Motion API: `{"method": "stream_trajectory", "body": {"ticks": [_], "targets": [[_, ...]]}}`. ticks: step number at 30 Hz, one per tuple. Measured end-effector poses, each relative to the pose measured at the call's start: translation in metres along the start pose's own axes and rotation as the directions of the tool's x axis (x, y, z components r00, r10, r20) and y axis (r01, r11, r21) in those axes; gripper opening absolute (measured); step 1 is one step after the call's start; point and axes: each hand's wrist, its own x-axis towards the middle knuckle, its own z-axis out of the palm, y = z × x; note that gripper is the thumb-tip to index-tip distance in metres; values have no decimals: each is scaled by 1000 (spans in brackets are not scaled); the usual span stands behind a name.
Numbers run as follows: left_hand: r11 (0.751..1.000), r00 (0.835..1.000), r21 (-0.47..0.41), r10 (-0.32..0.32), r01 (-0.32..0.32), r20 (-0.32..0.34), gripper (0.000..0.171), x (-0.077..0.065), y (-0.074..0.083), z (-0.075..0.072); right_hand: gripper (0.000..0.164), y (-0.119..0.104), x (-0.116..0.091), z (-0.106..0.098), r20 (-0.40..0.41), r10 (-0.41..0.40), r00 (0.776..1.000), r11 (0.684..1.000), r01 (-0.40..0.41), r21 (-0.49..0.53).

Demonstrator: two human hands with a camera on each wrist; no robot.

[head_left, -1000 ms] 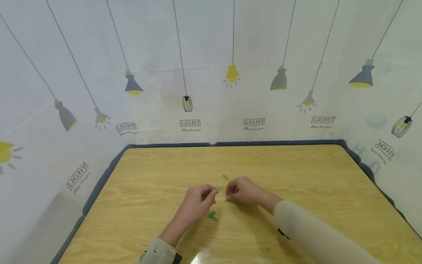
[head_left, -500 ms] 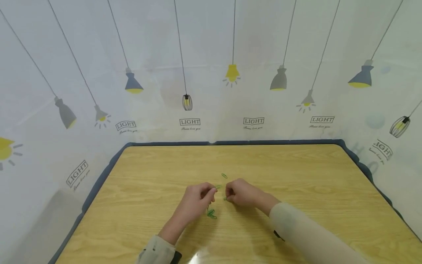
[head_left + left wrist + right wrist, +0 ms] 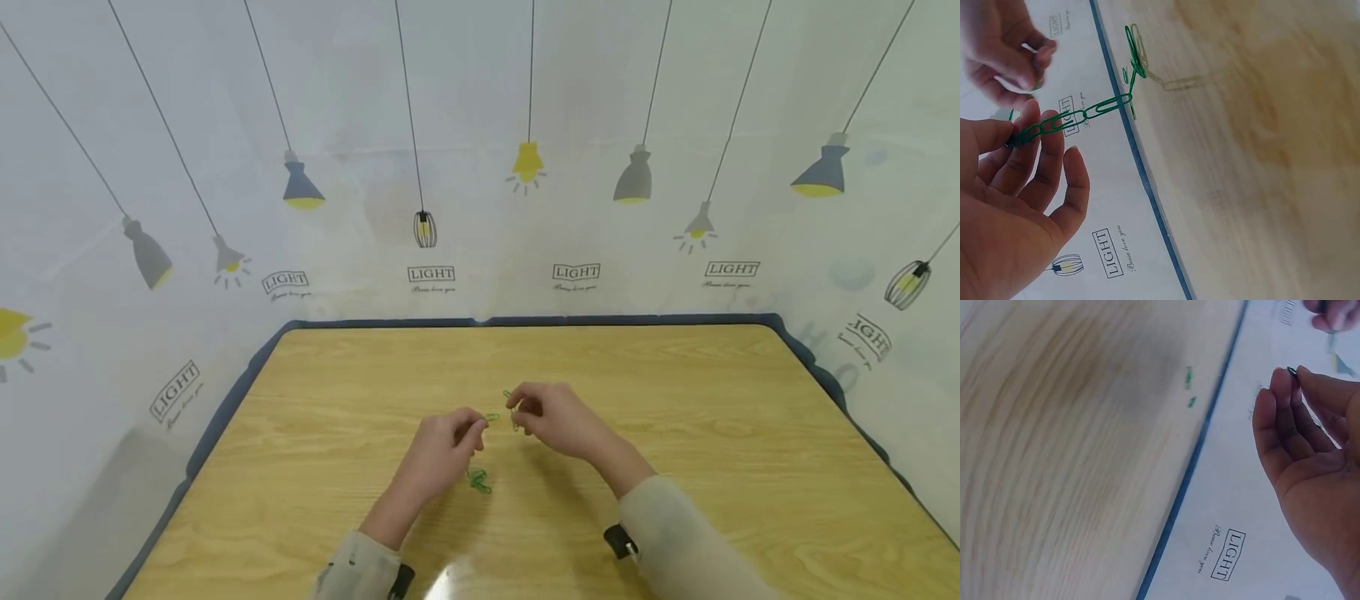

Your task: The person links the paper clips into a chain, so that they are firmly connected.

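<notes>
Between thumb and index finger, my left hand (image 3: 438, 454) pinches the end of a chain of linked green paper clips (image 3: 1107, 107). From those fingertips the chain slants down, and its far end lies bunched (image 3: 480, 482) on the table below the hand. One clip (image 3: 492, 417) pokes out beyond the left fingertips toward the right hand. My right hand (image 3: 561, 423), just apart from the left, pinches a single green paper clip (image 3: 1292, 372) between thumb and fingertips. Another loose clip (image 3: 507, 394) shows behind the right fingers, partly covered by them.
The wooden table (image 3: 337, 375) has a dark blue edge strip (image 3: 390, 322) along its sides. Beyond it stands a white wall covering (image 3: 480, 100) printed with hanging lamps. Dark straps (image 3: 619, 542) circle both sleeved wrists.
My right hand has risen from the table with a paper clip and turned its fingers toward the left hand. The left hand keeps its pinch, nearly still.
</notes>
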Motion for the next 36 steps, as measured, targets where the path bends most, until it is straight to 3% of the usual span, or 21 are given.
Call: {"method": "stream_trajectory", "body": {"ticks": [4,8,16,26,36], "targets": [[995,1000,97,22,-20,-20,25,1,0,3,14,-10,-10,0,-94,36,995,989,-21,146],[986,999,165,32,-25,-39,25,2,3,6,12,-15,-17,7,-179,59,982,956,-4,292],[979,998,201,-6,18,-59,23,2,13,14,16,-21,-21,21,-261,161,952,833,11,553],[980,989,201,36,-6,-145,19,-3,20,21,11,-25,-21,28,-279,309,909,770,-67,634],[974,970,225,89,-37,-226,14,-7,21,19,10,-21,-24,30,-285,351,892,761,-95,642]]}}
